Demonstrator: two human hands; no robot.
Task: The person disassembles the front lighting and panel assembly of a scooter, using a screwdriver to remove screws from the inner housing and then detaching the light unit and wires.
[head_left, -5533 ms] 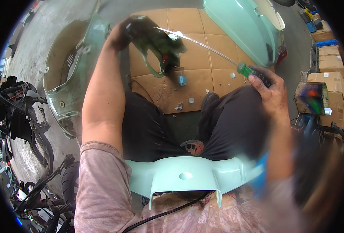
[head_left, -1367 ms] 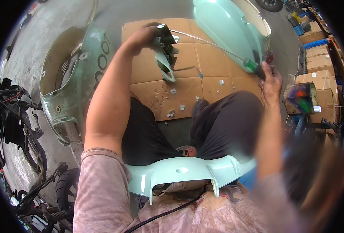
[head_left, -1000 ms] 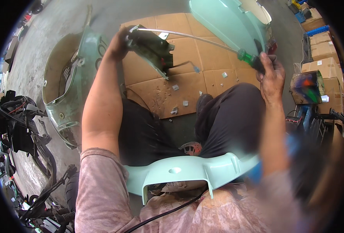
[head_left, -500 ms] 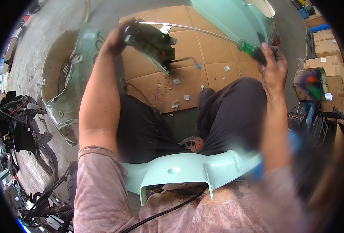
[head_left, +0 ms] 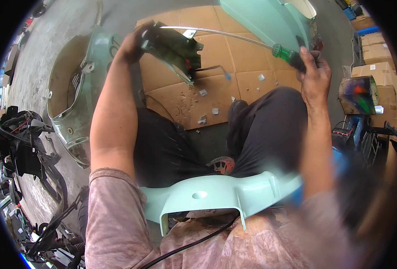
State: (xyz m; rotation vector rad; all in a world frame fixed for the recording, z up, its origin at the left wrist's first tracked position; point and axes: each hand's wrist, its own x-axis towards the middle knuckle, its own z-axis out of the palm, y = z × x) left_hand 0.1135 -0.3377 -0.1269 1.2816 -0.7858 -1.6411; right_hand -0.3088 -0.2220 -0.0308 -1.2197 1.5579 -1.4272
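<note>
My right hand (head_left: 315,74) is closed round the green and black handle of a long screwdriver (head_left: 284,53). Its thin shaft runs leftward to the upper left edge of a dark, shell-like plastic part (head_left: 174,49) beside my left hand (head_left: 135,44). That hand grips the part's left end; its fingertips are mostly hidden behind the edge. A white tab shows on the part's top side, and the exact spot where the screwdriver tip meets it is hard to make out. Across my lap lies a mint-green scooter handlebar cover (head_left: 212,190) with a round hole.
A flattened cardboard sheet (head_left: 160,96) with small white scraps covers the floor ahead. Large mint-green body panels stand at far right (head_left: 261,20) and left (head_left: 66,121). Dark scooter parts (head_left: 21,139) crowd the left rim; stacked cardboard boxes (head_left: 375,71) line the right.
</note>
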